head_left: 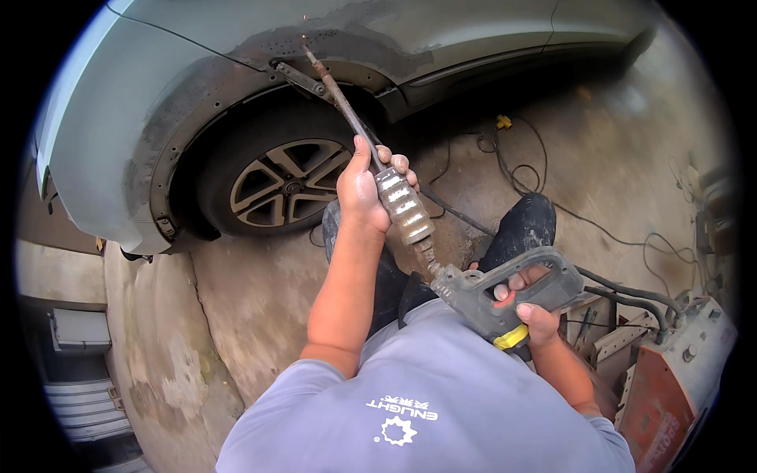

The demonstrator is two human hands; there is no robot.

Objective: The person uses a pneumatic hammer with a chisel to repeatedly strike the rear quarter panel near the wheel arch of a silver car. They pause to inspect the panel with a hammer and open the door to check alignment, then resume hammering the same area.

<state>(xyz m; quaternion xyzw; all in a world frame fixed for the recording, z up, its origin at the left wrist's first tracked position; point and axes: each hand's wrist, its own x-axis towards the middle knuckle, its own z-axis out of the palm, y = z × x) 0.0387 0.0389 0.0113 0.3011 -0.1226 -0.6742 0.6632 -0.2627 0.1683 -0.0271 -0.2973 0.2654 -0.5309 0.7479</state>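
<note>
Left fingers (400,163) grasp the rod (344,105) — right fingers (516,281) the grey handle (482,299) — a wheel (292,187) inside its arch (162,150).

Left hand (364,191) curled, extended forward; right hand (540,322) curled

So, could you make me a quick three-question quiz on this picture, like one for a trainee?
1. True or false: the right grip holds the tool by its dark handle.
2. Which is nearest the tip of the tool's rod?
a) the wheel hub
b) the dull grey patch on the car
c) the red-fronted box
3. What colour is the bright band low on the handle?

Key: 1 true; 2 b; 3 yellow.
</note>
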